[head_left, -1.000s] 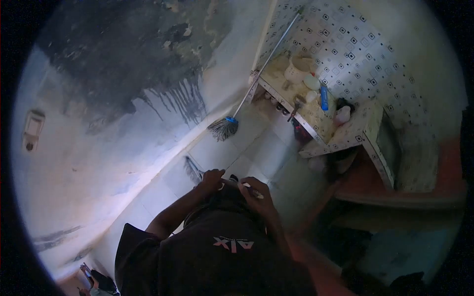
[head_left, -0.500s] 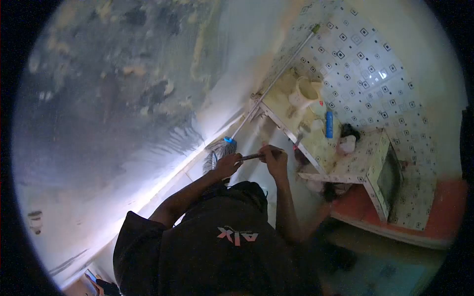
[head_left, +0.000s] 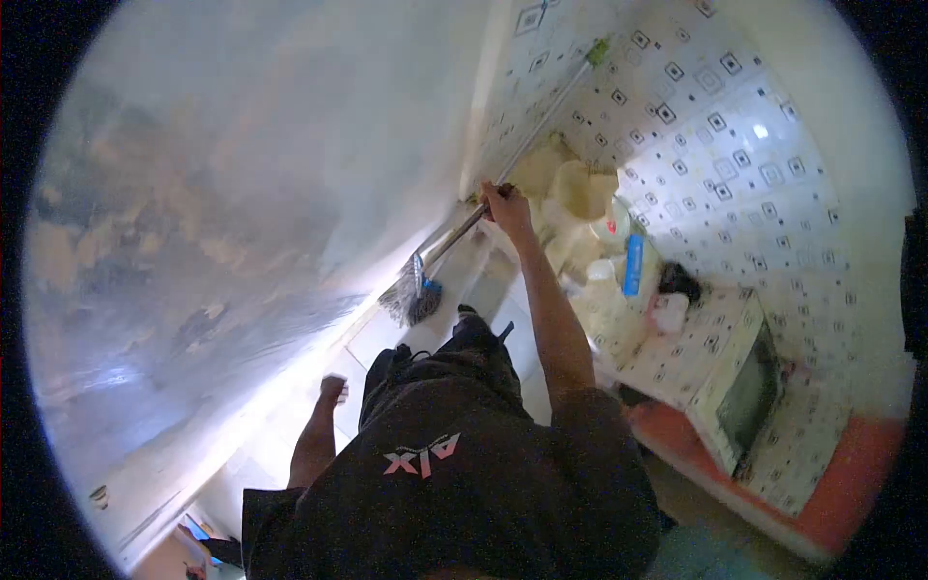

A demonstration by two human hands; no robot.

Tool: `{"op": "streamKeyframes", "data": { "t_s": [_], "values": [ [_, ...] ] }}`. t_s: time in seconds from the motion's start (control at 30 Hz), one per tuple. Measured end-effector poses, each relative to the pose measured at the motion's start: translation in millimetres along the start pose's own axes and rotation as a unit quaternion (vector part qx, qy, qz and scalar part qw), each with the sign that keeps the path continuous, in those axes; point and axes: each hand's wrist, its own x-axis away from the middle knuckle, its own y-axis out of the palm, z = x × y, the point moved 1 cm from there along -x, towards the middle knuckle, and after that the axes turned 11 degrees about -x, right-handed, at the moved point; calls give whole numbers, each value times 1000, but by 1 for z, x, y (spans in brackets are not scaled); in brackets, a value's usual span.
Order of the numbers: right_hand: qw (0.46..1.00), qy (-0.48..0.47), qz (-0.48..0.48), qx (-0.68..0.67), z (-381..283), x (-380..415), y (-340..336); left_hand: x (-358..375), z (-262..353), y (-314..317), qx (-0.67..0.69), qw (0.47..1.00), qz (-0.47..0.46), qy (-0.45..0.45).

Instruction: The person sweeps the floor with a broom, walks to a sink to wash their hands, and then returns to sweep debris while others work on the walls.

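My right hand (head_left: 507, 209) is wrapped round the upper part of a mop (head_left: 452, 241), by the edge of the tiled ledge. The mop's handle slopes down to grey-white strings at the foot of the wall. Beside it stands a second mop (head_left: 423, 304) with dark grey strings and a blue clamp. A long pale pole with a green end (head_left: 597, 52) leans up into the tiled corner; my right hand hides part of it. My left hand (head_left: 333, 390) hangs low near the wall, its fingers curled in with nothing seen in them.
On the tiled ledge stand a cream bucket (head_left: 578, 190), a blue tube-shaped pack (head_left: 633, 265), a black bundle (head_left: 681, 282) and a whitish container (head_left: 669, 312). A box-like tiled unit with a dark panel (head_left: 749, 400) juts out at the right. The stained wall (head_left: 242, 213) runs along the left.
My left hand has let go of the handle and dropped down to the left. My right hand has carried the handle up and forward to the corner of the ledge.
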Motion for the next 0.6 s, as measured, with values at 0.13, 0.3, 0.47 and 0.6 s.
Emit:
{"op": "streamKeyframes", "data": {
  "t_s": [0.13, 0.3, 0.47, 0.6],
  "values": [
    [997, 45, -46, -52, -4, -79, -23, 73, -21, 38, 201, 971, -81, -99],
    [999, -8, -39, 36, 99, -224, -38, 135, 48, 96, 217, 974, -20, -61],
    [961, -102, 169, 194, 45, -167, -17, 125, 56, 127, 147, 989, 12, 5],
    [928, -227, 271, 118, 81, -145, 4, 128, 62, 119, 254, 966, -20, -37]
  ]
}}
